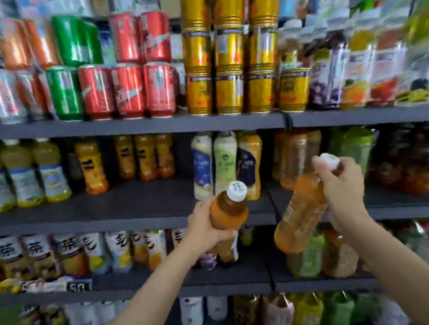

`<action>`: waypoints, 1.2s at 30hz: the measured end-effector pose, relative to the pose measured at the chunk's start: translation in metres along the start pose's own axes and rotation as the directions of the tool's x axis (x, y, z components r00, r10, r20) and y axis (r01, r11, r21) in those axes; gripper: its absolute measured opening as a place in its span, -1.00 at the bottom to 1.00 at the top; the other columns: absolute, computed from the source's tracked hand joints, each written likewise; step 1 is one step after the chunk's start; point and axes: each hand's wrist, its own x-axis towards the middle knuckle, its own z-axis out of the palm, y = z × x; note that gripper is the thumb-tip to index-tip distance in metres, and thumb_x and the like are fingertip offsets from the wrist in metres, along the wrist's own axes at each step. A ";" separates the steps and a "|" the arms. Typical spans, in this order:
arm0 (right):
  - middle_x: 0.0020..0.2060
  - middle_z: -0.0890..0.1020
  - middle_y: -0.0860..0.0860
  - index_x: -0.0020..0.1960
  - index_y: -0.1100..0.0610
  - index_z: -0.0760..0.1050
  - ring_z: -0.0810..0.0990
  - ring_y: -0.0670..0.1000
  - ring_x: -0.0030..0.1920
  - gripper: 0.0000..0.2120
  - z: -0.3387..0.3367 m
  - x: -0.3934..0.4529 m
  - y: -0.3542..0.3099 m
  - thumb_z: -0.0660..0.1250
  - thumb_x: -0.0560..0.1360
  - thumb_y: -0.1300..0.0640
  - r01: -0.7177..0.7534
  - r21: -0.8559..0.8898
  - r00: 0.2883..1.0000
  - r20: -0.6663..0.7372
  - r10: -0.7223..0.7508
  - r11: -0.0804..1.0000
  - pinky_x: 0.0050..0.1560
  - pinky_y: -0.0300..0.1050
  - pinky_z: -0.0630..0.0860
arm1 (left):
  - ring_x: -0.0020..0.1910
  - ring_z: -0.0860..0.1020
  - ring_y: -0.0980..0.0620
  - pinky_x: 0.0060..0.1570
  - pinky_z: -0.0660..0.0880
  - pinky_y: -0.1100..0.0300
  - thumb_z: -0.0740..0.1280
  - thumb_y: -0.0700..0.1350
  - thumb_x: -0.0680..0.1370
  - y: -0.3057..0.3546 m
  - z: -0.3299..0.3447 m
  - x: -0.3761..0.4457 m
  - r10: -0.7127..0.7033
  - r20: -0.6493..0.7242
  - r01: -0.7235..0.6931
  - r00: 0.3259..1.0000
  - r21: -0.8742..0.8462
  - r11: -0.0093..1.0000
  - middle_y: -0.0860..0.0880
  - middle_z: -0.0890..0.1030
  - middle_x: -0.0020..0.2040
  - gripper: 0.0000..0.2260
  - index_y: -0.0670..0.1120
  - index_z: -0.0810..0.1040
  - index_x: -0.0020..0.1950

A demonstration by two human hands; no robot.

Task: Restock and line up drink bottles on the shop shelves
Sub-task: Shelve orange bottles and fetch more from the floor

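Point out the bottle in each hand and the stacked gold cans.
Left-hand amber bottle (228, 212), head view, on its shoulder.
Right-hand amber bottle (298, 213), head view, on its body.
Stacked gold cans (231, 47), head view, on the middle stack.

Two amber tea bottles (228, 212) are held, one in each of two hands (206, 226). Seven red cans (129, 91) and three green cans (64, 93) can be counted; the motion-blurred remainder cannot be counted.

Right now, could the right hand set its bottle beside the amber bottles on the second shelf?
Probably yes: the right hand holds its amber bottle just before that row, with nothing between.
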 end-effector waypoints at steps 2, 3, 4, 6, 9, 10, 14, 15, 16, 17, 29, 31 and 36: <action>0.03 0.44 0.13 -0.01 0.11 0.35 0.45 -0.01 -0.05 -0.75 -0.014 0.012 -0.001 0.33 0.50 -0.01 -0.012 0.046 0.994 -0.106 0.017 0.999 -0.01 -0.02 0.45 | 0.27 0.41 -0.02 0.29 0.33 0.06 0.58 -0.09 0.21 0.014 0.013 0.022 0.029 0.027 -0.029 0.999 -0.024 0.999 -0.08 0.46 0.26 -0.27 -0.04 0.36 0.32; -0.02 0.40 0.05 0.00 0.11 0.32 0.43 -0.05 -0.07 -0.76 -0.019 0.018 -0.002 0.32 0.51 0.01 0.007 0.043 0.989 -0.147 0.000 0.999 0.01 -0.06 0.44 | 0.27 0.42 -0.01 0.30 0.33 0.07 0.57 -0.19 0.25 0.020 0.018 0.032 0.031 0.035 -0.029 0.999 -0.037 0.999 -0.07 0.47 0.26 -0.31 -0.07 0.37 0.32; -0.05 0.36 0.01 0.01 0.12 0.31 0.40 -0.08 -0.09 -0.76 -0.023 0.025 -0.005 0.31 0.52 0.02 0.030 0.037 0.983 -0.180 -0.023 0.999 0.02 -0.10 0.42 | 0.26 0.43 0.00 0.29 0.34 0.10 0.56 -0.24 0.28 0.026 0.025 0.041 0.037 0.044 -0.035 0.998 -0.044 0.998 -0.04 0.49 0.24 -0.33 -0.10 0.37 0.32; -0.02 0.31 0.02 0.02 0.14 0.30 0.37 -0.06 -0.07 -0.75 -0.029 0.041 -0.006 0.31 0.52 0.03 0.086 0.024 0.971 -0.225 -0.078 0.996 0.03 -0.16 0.37 | 0.22 0.43 0.05 0.24 0.33 0.18 0.54 -0.28 0.30 0.041 0.040 0.057 0.062 0.060 -0.059 0.996 -0.047 0.997 0.02 0.48 0.20 -0.36 -0.11 0.37 0.31; 0.00 0.29 0.03 0.06 0.17 0.32 0.35 -0.06 -0.04 -0.73 -0.033 0.068 0.002 0.31 0.52 0.04 0.129 -0.034 0.968 -0.212 -0.134 0.991 0.02 -0.15 0.35 | 0.26 0.41 0.00 0.31 0.31 0.07 0.53 -0.29 0.29 0.058 0.064 0.080 0.095 0.056 -0.092 0.994 -0.056 0.994 -0.03 0.46 0.23 -0.36 -0.03 0.35 0.29; 0.00 0.30 0.03 0.08 0.19 0.33 0.35 -0.06 -0.04 -0.71 -0.032 0.077 0.008 0.31 0.52 0.03 0.124 -0.062 0.971 -0.196 -0.134 0.990 0.03 -0.11 0.37 | 0.29 0.40 -0.02 0.34 0.30 0.01 0.54 -0.28 0.29 0.061 0.072 0.088 0.094 0.042 -0.091 0.995 -0.059 0.994 -0.05 0.46 0.27 -0.34 -0.01 0.34 0.30; 0.02 0.33 0.04 0.06 0.21 0.36 0.42 0.06 0.04 -0.71 -0.032 0.109 0.040 0.32 0.51 0.03 0.130 -0.093 0.984 -0.112 -0.140 0.987 0.22 0.09 0.41 | 0.31 0.41 -0.05 0.35 0.30 -0.08 0.56 -0.21 0.27 0.067 0.104 0.118 0.043 -0.014 -0.043 0.999 -0.034 0.999 -0.06 0.48 0.30 -0.27 -0.06 0.33 0.38; 0.03 0.33 0.05 0.06 0.22 0.36 0.42 0.08 0.07 -0.71 -0.034 0.119 0.045 0.31 0.51 0.03 0.139 -0.099 0.987 -0.067 -0.146 0.985 0.24 0.09 0.39 | 0.31 0.42 -0.05 0.34 0.31 -0.08 0.56 -0.20 0.28 0.068 0.112 0.124 0.023 -0.030 -0.024 0.999 -0.029 0.999 -0.06 0.49 0.29 -0.28 -0.06 0.34 0.38; 0.06 0.34 0.06 0.10 0.23 0.37 0.40 0.09 0.11 -0.70 -0.036 0.131 0.047 0.30 0.52 0.03 0.149 -0.112 0.989 -0.003 -0.151 0.982 0.27 0.04 0.37 | 0.30 0.42 -0.05 0.33 0.32 -0.07 0.55 -0.18 0.29 0.069 0.120 0.129 -0.005 -0.047 0.004 0.999 -0.035 0.999 -0.06 0.50 0.28 -0.30 -0.07 0.34 0.37; 0.14 0.35 0.09 0.19 0.25 0.36 0.37 0.09 0.18 -0.64 -0.037 0.142 0.050 0.29 0.53 0.03 0.153 -0.135 0.987 0.077 -0.144 0.979 0.30 -0.06 0.32 | 0.29 0.43 -0.05 0.33 0.33 -0.06 0.55 -0.16 0.31 0.069 0.128 0.134 -0.039 -0.068 0.035 0.997 -0.064 0.997 -0.06 0.51 0.27 -0.32 -0.07 0.35 0.37; 0.10 0.54 0.12 0.15 0.20 0.31 0.44 0.24 0.21 -0.43 -0.027 0.168 0.158 0.51 0.33 -0.02 0.104 -0.457 0.888 0.443 0.124 0.883 0.17 0.07 0.43 | 0.27 0.41 0.00 0.23 0.35 0.15 0.45 -0.09 0.43 0.088 0.180 0.180 -0.152 -0.196 0.151 0.969 -0.018 0.988 -0.01 0.46 0.28 -0.42 -0.03 0.28 0.38; 0.18 0.48 0.14 0.23 0.25 0.29 0.37 0.26 0.26 -0.40 -0.023 0.171 0.160 0.46 0.38 -0.03 0.101 -0.495 0.901 0.413 0.132 0.863 0.19 0.06 0.36 | 0.28 0.42 -0.03 0.23 0.35 0.12 0.44 -0.07 0.44 0.089 0.187 0.185 -0.161 -0.225 0.175 0.961 0.041 0.984 -0.04 0.46 0.29 -0.43 -0.05 0.29 0.38; 0.31 0.29 0.24 0.35 0.27 0.21 0.37 0.29 0.27 -0.30 -0.008 0.187 0.165 0.43 0.41 -0.05 0.071 -0.568 0.899 0.393 0.195 0.820 0.25 0.09 0.38 | 0.35 0.37 -0.07 0.25 0.33 0.12 0.37 -0.06 0.50 0.085 0.198 0.187 -0.233 -0.292 0.285 0.928 0.150 0.947 -0.06 0.40 0.38 -0.38 -0.08 0.15 0.47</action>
